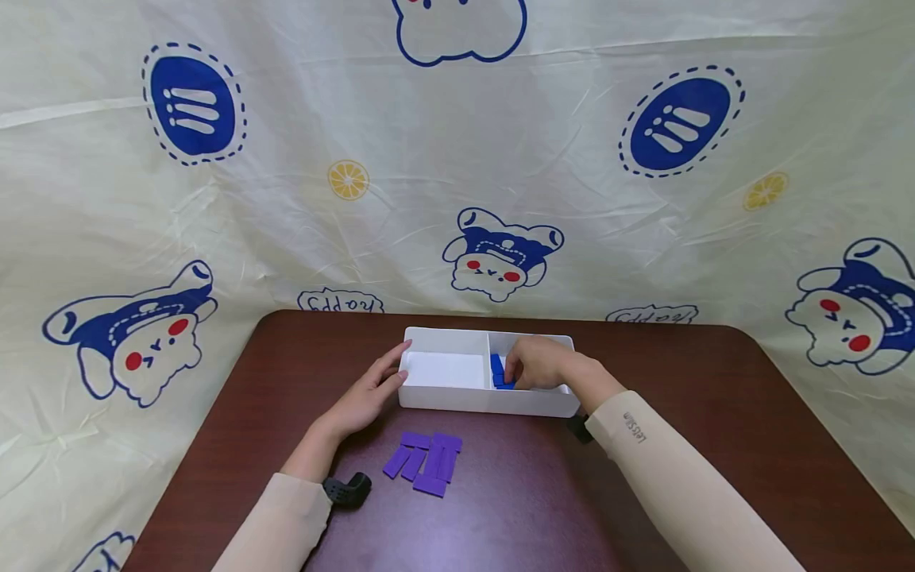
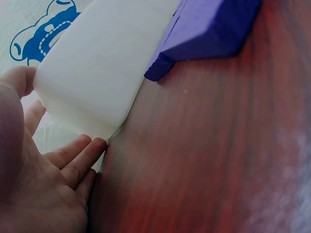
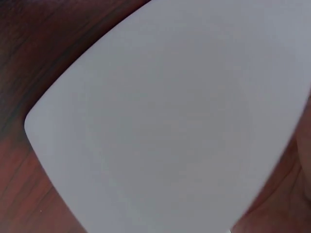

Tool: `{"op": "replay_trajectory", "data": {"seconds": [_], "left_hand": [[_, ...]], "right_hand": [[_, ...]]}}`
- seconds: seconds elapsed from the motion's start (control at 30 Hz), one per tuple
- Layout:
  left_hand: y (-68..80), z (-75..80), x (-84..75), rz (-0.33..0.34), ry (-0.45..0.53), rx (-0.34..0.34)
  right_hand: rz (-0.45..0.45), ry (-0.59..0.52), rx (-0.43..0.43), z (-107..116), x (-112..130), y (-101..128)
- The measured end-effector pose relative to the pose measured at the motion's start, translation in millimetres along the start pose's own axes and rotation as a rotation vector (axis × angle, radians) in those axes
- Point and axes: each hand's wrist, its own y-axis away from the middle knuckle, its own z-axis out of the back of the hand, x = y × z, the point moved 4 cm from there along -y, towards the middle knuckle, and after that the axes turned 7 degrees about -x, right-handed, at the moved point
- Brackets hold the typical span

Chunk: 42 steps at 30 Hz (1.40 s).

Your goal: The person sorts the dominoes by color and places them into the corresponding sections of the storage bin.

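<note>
Blue blocks (image 1: 498, 371) in white tray (image 1: 457, 401) right compartment, right hand (image 1: 536, 363) grip pinching them; left hand (image 1: 368, 391) grip released, steadying tray.

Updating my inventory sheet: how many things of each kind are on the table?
Purple blocks on the table: about 6, overlapping
Blue blocks in the right compartment: at least 2, partly hidden by the right hand
White divided tray: 1
Total: about 9
</note>
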Motion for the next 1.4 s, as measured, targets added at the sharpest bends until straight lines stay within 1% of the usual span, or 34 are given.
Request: {"op": "replay_trajectory", "data": {"seconds": [0.23, 0.43, 0.53, 0.73, 0.93, 1.17, 1.4], "left_hand": [[4.2, -0.4, 1.6, -0.003, 0.007, 0.001], [8.0, -0.5, 3.9, 0.004, 0.011, 0.005], [7.5, -1.3, 5.1, -0.004, 0.023, 0.006], [3.2, -1.8, 5.5, -0.017, 0.02, 0.003], [1.3, 1.9, 2.2, -0.006, -0.003, -0.012], [-1.3, 2.0, 2.7, -0.009, 0.0, -0.008], [-3.1, 0.7, 3.9, -0.01, -0.013, -0.016]], "right_hand": [[-0.006, -0.033, -0.023, -8, 0, 0], [0.035, -0.042, -0.047, -13, 2, 2], [0.049, -0.048, -0.076, -11, 1, 5], [0.027, -0.071, -0.121, -4, -4, 13], [0.014, -0.075, -0.146, 3, -5, 17], [0.026, -0.073, -0.18, 11, 0, 24], [0.066, -0.087, -0.207, 16, 6, 30]]}}
